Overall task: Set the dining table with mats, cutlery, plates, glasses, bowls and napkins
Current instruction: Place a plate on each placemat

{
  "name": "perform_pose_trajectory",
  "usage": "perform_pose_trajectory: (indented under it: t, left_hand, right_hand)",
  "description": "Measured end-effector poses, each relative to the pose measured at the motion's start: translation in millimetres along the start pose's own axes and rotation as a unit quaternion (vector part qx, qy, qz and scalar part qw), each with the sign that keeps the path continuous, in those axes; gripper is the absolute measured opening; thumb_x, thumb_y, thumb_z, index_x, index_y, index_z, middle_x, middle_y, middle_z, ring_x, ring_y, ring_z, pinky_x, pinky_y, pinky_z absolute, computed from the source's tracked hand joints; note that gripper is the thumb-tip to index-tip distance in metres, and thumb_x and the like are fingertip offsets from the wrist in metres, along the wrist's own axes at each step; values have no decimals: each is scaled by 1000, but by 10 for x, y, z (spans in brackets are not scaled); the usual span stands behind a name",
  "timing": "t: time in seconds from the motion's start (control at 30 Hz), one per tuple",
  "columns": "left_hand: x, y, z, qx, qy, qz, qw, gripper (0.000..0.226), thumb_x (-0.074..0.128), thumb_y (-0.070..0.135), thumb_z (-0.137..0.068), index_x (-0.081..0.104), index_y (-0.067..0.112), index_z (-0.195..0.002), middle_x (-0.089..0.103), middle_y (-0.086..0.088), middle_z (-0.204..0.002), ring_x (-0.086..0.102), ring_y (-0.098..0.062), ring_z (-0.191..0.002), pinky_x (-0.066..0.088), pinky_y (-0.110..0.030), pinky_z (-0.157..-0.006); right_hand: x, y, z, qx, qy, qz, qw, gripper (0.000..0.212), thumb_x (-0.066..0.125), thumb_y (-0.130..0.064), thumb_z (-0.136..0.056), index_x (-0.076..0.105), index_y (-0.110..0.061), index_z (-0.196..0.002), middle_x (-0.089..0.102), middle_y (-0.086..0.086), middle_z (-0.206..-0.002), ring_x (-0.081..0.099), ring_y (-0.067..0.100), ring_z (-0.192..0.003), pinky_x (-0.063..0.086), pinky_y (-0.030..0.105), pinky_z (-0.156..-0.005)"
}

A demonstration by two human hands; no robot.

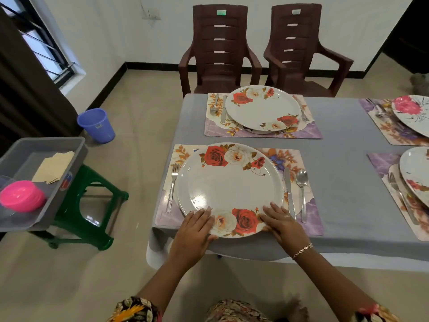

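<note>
Left hand [195, 226] and right hand [282, 221] lay flat, fingers straight, on the rose-patterned plate's [229, 182] near rim | plate centred on floral placemat [290, 156] at table's [348, 228] near-left corner | likely stiff, light, glossy and slippery; best lifted by opposite rims

plates [229, 189] [262, 108] [415, 115] [415, 168]: 4
mats [308, 219] [306, 131] [371, 108] [378, 163]: 4
forks [173, 184] [304, 115] [398, 191]: 3 clear
knives [289, 189] [224, 110]: 2 clear
spoons [301, 182] [214, 105]: 2 clear
chairs [220, 49] [299, 47]: 2
my hands [195, 233] [283, 226]: 2
pink bowls [22, 196]: stacked, I can't count
</note>
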State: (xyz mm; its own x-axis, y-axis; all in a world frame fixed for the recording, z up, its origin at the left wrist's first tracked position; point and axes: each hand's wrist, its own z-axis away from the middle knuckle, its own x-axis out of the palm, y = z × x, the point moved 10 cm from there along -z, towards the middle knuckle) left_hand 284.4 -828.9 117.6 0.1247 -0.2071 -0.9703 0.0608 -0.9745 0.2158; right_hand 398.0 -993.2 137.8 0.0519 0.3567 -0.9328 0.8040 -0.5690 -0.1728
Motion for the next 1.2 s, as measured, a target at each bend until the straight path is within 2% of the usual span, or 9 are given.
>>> perform_pose_trajectory:
  t: [0.23, 0.63, 0.7, 0.77, 0.83, 0.9, 1.0, 1.07, 1.2]
  left_hand:
    - [-52, -35, -80, -4, 4, 0, 1000, 68, 13, 48, -99, 69, 11, -112, 64, -7, -122, 63, -24, -111, 48, -44, -93]
    - [-14, -103, -147, -32, -28, 17, 999, 68, 14, 49, -99, 68, 11, -113, 64, -8, -122, 63, -25, -111, 47, -45, -94]
    - [2, -89, -138, -37, -42, 17, 998, 69, 13, 49, -99, 68, 11, -113, 64, -7, -122, 63, -25, -111, 47, -45, -94]
    - [24, -91, -128, -43, -47, 19, 998, 70, 12, 51, -99, 67, 12, -115, 64, -7, -123, 62, -25, -112, 45, -45, -95]
    - [40, -63, -142, -44, -51, 17, 998, 71, 13, 55, -97, 66, 12, -117, 63, -8, -124, 61, -26, -114, 42, -45, -98]
    - [56, 9, -187, -40, -62, 23, 997, 72, 14, 57, -96, 65, 11, -118, 63, -8, -125, 60, -26, -116, 40, -46, -99]
    - [37, 224, -303, -15, -63, 15, 998, 72, 13, 56, -96, 63, 10, -120, 61, -9, -127, 57, -26, -119, 39, -46, -101]
    - [-13, 382, -374, 2, -41, 8, 999, 66, 23, 55, -94, 62, 10, -121, 60, -9, -128, 55, -26, -121, 36, -44, -102]
    - [-75, 862, -504, 96, 2, 12, 995, 56, 47, 50, -83, 62, 11, -121, 62, -7, -126, 58, -24, -119, 34, -37, -103]
  right_hand:
    - [-22, 18, -73, -6, 10, -26, 1000, 72, 10, -47, -98, 74, -15, -94, 72, 7, -101, 67, 31, -96, 53, 44, -75]
    - [30, 39, -154, 0, -59, -3, 998, 69, 13, -48, -98, 72, -12, -99, 71, 10, -105, 66, 31, -99, 52, 40, -78]
    - [14, 128, -110, 46, -66, -6, 997, 54, 29, -42, -97, 67, -5, -108, 68, 14, -111, 65, 33, -102, 49, 42, -82]
    - [-65, 281, -27, 120, -27, 4, 992, 35, 57, -25, -87, 64, -2, -113, 64, 17, -117, 62, 36, -106, 49, 48, -84]
    - [-24, 400, 56, 166, -37, 11, 985, 49, 75, -15, -75, 60, -3, -120, 61, 17, -122, 59, 37, -111, 47, 53, -88]
    - [63, 447, 118, 162, -74, 43, 983, 65, 85, -19, -61, 60, -3, -119, 63, 16, -119, 61, 37, -108, 45, 54, -87]
    - [117, 472, 153, 130, -103, 96, 981, 70, 92, -22, -44, 68, -3, -107, 69, 13, -108, 67, 32, -98, 50, 48, -79]
    - [100, 490, 167, 121, -113, 100, 981, 70, 93, -22, -40, 70, -5, -103, 70, 12, -106, 68, 30, -96, 52, 45, -76]
    - [58, 711, 260, 164, -110, 64, 978, 64, 88, -14, -54, 64, 1, -112, 65, 18, -115, 63, 36, -104, 50, 48, -83]
